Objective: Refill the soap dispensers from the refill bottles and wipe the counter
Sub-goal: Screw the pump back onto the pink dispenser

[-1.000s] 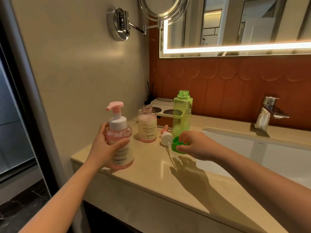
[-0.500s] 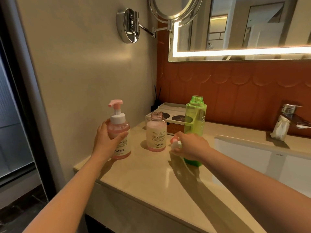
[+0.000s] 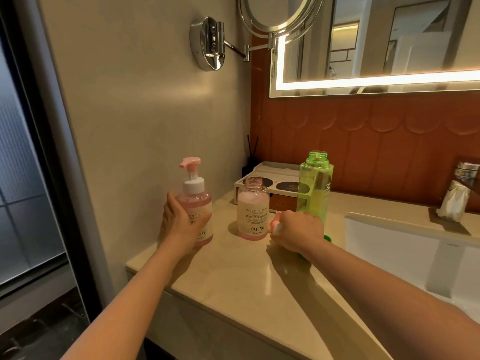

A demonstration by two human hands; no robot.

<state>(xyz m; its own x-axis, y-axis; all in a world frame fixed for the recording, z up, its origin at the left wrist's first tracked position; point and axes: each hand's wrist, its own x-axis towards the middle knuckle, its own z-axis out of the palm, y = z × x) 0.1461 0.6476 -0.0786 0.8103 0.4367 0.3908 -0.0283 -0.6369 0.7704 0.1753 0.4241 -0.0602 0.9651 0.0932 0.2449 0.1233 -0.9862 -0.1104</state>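
Refill judged partway and wiping outstanding: left hand point(image 3: 179, 224) grasps the pumped dispenser point(image 3: 198, 201) at 9 o'clock of the open dispenser point(image 3: 253, 211), while right hand point(image 3: 298, 229) clasps the loose pump head point(image 3: 275, 226) at 3 o'clock, beside the uncapped green refill bottle point(image 3: 315, 188).

My left grip point(image 3: 179, 224) and right grip point(image 3: 298, 229) are plain bare hands, and both forearms point(image 3: 124, 294) are bare as far as they show.

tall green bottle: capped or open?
Open. The tall translucent green plastic bottle stands upright on the beige stone counter with its threaded neck bare; no cap sits on it.
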